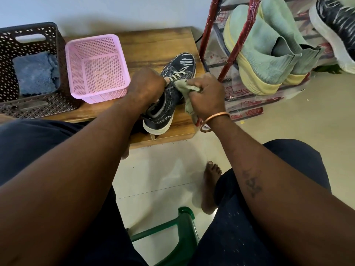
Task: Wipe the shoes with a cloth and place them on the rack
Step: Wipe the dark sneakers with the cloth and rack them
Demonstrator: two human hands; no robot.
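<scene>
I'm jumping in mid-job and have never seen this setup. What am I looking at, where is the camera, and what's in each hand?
No machine here: a person works with bare hands, and the single picture comes from a camera on their head, looking down. The left hand holds a dark shoe on the wooden table; the right hand grips a green cloth against the shoe near its laces. Also on the table: a pink basket and a dark basket with a blue cloth inside. At the right stands the rack, holding pale green shoes.
</scene>
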